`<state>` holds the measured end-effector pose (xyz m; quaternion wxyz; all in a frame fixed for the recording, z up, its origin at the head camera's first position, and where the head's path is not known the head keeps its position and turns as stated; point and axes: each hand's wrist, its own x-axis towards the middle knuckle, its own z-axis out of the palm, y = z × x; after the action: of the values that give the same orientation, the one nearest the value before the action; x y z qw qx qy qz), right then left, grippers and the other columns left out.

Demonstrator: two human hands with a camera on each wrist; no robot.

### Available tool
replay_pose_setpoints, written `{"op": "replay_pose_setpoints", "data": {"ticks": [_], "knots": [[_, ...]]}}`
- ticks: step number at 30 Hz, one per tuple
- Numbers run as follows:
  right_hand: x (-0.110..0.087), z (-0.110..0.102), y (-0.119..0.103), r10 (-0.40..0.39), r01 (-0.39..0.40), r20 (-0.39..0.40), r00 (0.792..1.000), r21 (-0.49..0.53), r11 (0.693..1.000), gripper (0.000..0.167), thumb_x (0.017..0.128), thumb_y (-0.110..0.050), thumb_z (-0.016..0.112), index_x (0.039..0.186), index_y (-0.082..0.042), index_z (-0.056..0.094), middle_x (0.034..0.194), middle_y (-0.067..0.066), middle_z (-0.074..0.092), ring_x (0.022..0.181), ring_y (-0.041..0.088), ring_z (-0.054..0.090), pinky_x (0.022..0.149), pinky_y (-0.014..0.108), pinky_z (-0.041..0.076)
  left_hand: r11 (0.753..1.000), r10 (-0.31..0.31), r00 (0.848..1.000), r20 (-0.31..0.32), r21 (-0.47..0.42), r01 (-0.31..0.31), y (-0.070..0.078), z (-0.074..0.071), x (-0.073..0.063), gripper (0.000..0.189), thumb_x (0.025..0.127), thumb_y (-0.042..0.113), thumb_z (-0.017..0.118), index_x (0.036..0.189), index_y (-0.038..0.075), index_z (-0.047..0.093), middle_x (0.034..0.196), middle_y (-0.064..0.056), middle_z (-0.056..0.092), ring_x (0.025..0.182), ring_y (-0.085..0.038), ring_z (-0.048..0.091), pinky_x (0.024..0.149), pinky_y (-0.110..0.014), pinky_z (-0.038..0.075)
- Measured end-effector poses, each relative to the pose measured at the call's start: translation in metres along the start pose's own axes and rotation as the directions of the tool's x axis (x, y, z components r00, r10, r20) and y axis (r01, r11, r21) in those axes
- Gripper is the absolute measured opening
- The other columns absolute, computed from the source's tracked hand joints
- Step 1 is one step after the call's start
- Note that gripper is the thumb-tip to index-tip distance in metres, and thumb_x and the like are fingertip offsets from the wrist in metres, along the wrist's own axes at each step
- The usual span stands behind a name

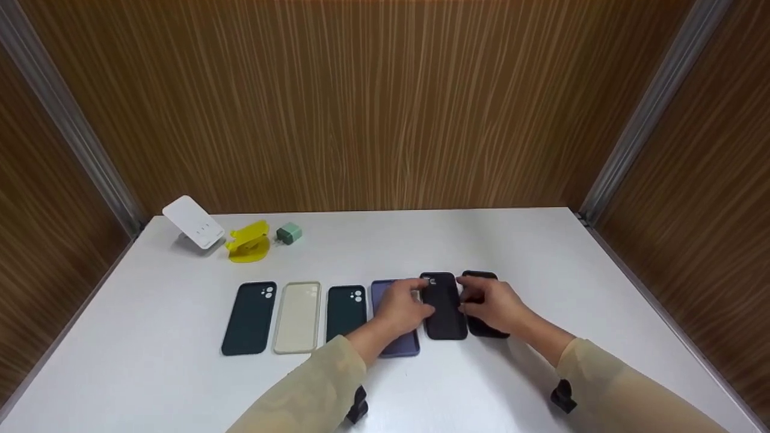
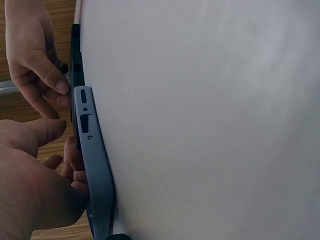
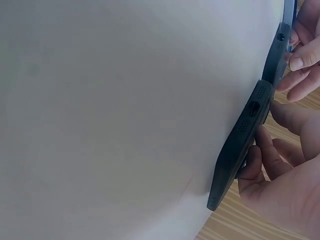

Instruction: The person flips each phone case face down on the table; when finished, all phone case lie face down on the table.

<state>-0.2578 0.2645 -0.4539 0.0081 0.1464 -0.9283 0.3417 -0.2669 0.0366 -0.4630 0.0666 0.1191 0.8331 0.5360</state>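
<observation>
Several phone cases lie in a row on the white table. In the head view, a black phone case lies between the two hands. My left hand reaches over a purple phone case, its thumb and index fingertips spread along the black case's left edge. Opposite it, my right hand has its thumb and index fingertips at the right edge, above another black phone case. Whether the fingertips press on the edges is hard to tell. In the right wrist view, the right hand hovers behind the rightmost case.
Left along the row are a dark green phone case, a cream one and a smaller dark green one. Behind them stand a white stand, a yellow phone stand and a green charger plug. Wood-grain panels surround the table.
</observation>
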Motion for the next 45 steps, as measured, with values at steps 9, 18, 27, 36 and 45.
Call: {"op": "replay_pose_setpoints", "data": {"ticks": [9,18,27,36,45], "knots": [[-0.002,-0.004,-0.011,0.011,-0.010,-0.019,1.000,0.061,0.998,0.050,0.093,-0.001,0.077,0.141,0.005,0.062,0.100,0.004,0.074,0.092,0.020,0.070,0.090,0.045,0.057,0.996,0.027,0.999,-0.040,-0.078,-0.030,0.013,-0.024,-0.009,0.045,0.090,0.004,0.079,0.134,0.006,0.071,0.129,-0.012,0.070,0.088,-0.013,0.065,0.076,-0.029,0.055],[-0.002,0.001,-0.028,-0.002,0.004,-0.021,1.000,0.094,0.996,0.048,0.095,-0.004,0.077,0.141,0.002,0.065,0.105,0.005,0.075,0.090,0.018,0.068,0.080,0.029,0.056,0.993,0.030,0.994,-0.101,-0.107,-0.041,0.004,-0.065,-0.015,0.037,0.090,0.004,0.080,0.127,0.005,0.073,0.113,-0.012,0.070,0.100,-0.022,0.070,0.079,-0.033,0.060],[0.005,0.018,-0.044,-0.070,0.072,-0.024,0.997,0.091,0.993,0.046,0.094,-0.006,0.078,0.138,0.001,0.067,0.101,0.001,0.075,0.091,0.017,0.069,0.083,0.034,0.056,0.999,0.027,0.994,-0.107,-0.018,-0.029,-0.017,-0.089,-0.021,0.033,0.093,0.008,0.080,0.124,0.004,0.073,0.102,-0.005,0.072,0.096,-0.020,0.068,0.088,-0.036,0.058],[0.011,0.036,-0.056,-0.122,0.119,0.026,0.992,0.112,0.987,0.046,0.094,-0.003,0.078,0.137,0.006,0.065,0.099,0.002,0.072,0.086,0.015,0.067,0.079,0.029,0.057,1.000,0.012,0.996,-0.084,0.003,-0.011,-0.034,-0.094,-0.024,0.036,0.093,0.009,0.080,0.126,0.000,0.071,0.099,-0.003,0.071,0.093,-0.019,0.064,0.085,-0.035,0.057],[0.015,0.046,-0.054,-0.153,0.147,0.069,0.986,0.084,0.986,0.046,0.093,-0.003,0.079,0.136,0.006,0.065,0.095,0.002,0.073,0.081,0.014,0.066,0.072,0.027,0.055,0.998,0.031,0.999,-0.041,0.052,-0.029,-0.042,-0.094,-0.024,0.042,0.092,0.011,0.081,0.131,0.000,0.069,0.108,-0.009,0.072,0.096,-0.020,0.063,0.094,-0.044,0.053]]}}
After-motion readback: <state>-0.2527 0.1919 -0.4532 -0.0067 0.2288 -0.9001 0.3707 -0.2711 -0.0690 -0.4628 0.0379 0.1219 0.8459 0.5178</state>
